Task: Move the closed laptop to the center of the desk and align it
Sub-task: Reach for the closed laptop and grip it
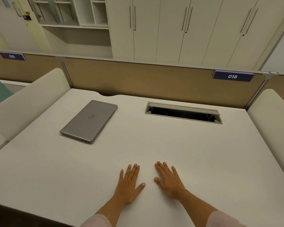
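Observation:
A closed silver laptop (90, 120) lies flat on the white desk (154, 148), toward the back left and turned at an angle to the desk edges. My left hand (129, 184) rests palm down on the desk near the front, fingers spread, holding nothing. Just to its right my right hand (169, 180) lies flat the same way, also empty. Both hands are well in front of the laptop and to its right, not touching it.
An open cable tray (184, 113) is recessed in the desk at the back right. A tan partition (138, 77) with a "016" sign (232, 76) runs along the back. Low cream dividers (28, 102) (272, 115) flank both sides.

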A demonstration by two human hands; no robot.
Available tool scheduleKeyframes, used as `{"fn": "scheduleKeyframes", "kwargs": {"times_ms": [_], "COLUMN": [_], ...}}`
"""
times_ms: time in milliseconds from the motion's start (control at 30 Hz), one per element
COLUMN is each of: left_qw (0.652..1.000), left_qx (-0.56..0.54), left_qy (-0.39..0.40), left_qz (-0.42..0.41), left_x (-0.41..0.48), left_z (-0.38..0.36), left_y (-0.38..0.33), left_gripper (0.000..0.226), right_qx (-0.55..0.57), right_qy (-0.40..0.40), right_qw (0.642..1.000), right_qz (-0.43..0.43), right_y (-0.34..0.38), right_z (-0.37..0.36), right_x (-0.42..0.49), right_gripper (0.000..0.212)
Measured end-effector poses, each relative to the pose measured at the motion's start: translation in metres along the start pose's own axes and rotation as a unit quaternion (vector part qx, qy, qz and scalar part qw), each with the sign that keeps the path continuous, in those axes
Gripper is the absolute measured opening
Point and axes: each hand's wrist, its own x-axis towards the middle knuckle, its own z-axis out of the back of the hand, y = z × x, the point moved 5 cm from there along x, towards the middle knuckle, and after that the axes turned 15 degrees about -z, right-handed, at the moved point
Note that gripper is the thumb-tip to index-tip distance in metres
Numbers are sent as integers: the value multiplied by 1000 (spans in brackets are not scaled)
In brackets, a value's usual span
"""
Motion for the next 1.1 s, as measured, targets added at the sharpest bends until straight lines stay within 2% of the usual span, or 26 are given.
{"fn": "scheduleKeyframes", "kwargs": {"times_ms": [100,233,300,367,467,667,867,1100], "left_qw": [999,990,981,968,958,931,920,890], "left_qx": [-31,-120,-152,-167,-170,-205,-202,-223], "left_qy": [-18,-9,-47,-90,-110,-175,-207,-218], "left_qz": [-4,76,114,163,205,244,265,332], "left_x": [0,-2,0,0,4,15,34,63], "left_z": [2,10,20,29,43,71,101,125], "left_y": [17,66,89,110,138,200,271,340], "left_gripper": [77,81,95,112,103,78,75,81], "right_qx": [36,75,92,116,144,177,181,154], "right_qy": [-30,-34,-33,-32,-26,-26,13,50], "right_qw": [999,996,995,992,988,983,983,986], "right_qz": [3,29,37,35,39,29,32,30], "right_y": [19,64,86,105,130,172,205,233], "right_z": [7,9,9,9,10,26,37,61], "right_x": [18,44,58,72,95,150,206,274], "right_gripper": [89,84,78,65,51,51,56,62]}}
